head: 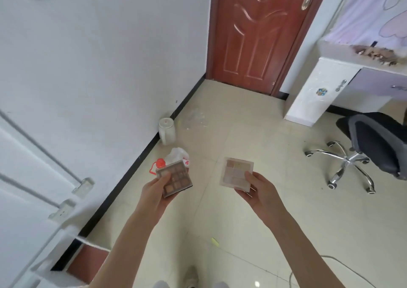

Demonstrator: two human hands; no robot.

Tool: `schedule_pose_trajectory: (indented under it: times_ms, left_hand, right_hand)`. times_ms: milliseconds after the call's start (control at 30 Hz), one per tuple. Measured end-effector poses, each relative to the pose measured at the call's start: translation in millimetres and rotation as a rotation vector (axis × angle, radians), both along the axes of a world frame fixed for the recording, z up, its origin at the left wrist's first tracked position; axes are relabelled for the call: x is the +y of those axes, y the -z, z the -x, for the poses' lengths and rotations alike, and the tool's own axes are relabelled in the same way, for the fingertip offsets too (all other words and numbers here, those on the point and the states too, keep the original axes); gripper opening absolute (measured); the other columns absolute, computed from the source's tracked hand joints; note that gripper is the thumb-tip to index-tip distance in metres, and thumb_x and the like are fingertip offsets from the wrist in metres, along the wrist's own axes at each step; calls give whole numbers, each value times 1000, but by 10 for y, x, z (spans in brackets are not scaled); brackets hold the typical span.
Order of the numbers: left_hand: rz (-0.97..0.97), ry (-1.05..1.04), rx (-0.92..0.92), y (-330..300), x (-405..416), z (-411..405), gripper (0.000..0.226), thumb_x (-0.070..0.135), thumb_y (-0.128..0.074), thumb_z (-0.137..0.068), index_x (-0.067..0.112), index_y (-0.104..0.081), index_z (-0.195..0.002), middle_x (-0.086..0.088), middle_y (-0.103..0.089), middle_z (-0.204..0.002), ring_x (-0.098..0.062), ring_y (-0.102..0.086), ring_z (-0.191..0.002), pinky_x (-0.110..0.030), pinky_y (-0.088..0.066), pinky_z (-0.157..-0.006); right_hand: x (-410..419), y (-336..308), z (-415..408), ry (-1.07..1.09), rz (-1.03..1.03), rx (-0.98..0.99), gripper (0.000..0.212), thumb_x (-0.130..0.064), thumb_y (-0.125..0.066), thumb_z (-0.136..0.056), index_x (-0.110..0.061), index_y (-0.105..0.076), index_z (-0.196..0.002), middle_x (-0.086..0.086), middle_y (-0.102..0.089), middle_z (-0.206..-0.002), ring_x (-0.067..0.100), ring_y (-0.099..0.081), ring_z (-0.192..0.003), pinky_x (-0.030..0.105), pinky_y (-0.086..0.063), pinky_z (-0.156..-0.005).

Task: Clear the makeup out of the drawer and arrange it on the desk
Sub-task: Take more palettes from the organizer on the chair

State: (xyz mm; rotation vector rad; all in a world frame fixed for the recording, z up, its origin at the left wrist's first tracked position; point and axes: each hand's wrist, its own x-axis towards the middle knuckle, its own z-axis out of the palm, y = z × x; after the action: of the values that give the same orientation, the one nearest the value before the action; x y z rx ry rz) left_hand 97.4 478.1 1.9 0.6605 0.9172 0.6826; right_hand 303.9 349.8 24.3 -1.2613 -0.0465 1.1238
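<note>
- Both bare arms reach forward from the bottom edge, over a pale tiled floor (242,210).
- Left hand (157,194) grips a dark palette (175,178) of brown shades, thumb on its top face, fingers curled underneath.
- Right hand (259,192) grips a pale palette (236,174) of beige and pink shades, thumb pressed on its near corner, fingers under it.
- Each palette is held flat in the air above the floor, the two well apart.
- Beyond the left hand, a red-capped bottle (159,164) and a white plastic bag (177,154) lie on the floor by the wall, with a white jug (166,130) farther along.
- At the right stand a black swivel chair (370,146) and a white counter (343,67) with a lilac drawer (381,82).
- A brown door (259,32) is shut at the far wall.
</note>
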Motion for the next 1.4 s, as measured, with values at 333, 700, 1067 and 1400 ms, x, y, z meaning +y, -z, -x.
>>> schedule_pose_trajectory:
  times_ms: [333, 700, 1067, 1400]
  left_hand:
    - [43, 275, 8, -54, 906, -2028, 20, 6, -44, -95, 7, -64, -95, -16, -70, -104, -28, -64, -102, -43, -47, -93]
    - [38, 436, -45, -136, 1703, -4870, 28, 10, -43, -96, -4, -56, -116, -17, -67, -111, -24, -64, -106, -35, -52, -88]
    - [91, 589, -17, 56, 2268, -7106, 27, 9, -42, -96, -4, -57, -115, -17, -67, -112, -25, -62, -108, -39, -46, -95]
    - [78, 624, 9, 167, 3440, -9493, 30, 9, -45, -95, -6, -55, -118, -20, -64, -115, -29, -61, -110, -44, -42, -101]
  right_hand:
    - [637, 107, -1502, 270, -16, 56, 14, -10, -55, -92, -3, -62, -102, 8, -67, -95, 21, -64, -87, 30, -55, -77]
    - [1207, -27, -4121, 415, -54, -11, 10, -10, -54, -93, -5, -63, -95, 8, -66, -94, 20, -63, -88, 30, -52, -77]
    - [1596, 186, -6065, 524, -11, 10, 12, -12, -53, -93, -6, -63, -97, 9, -66, -98, 22, -62, -94, 31, -52, -79]
    - [2601, 191, -8247, 590, 3, -23, 19, -14, -52, -93, -4, -60, -108, 13, -65, -105, 24, -62, -99, 28, -55, -74]
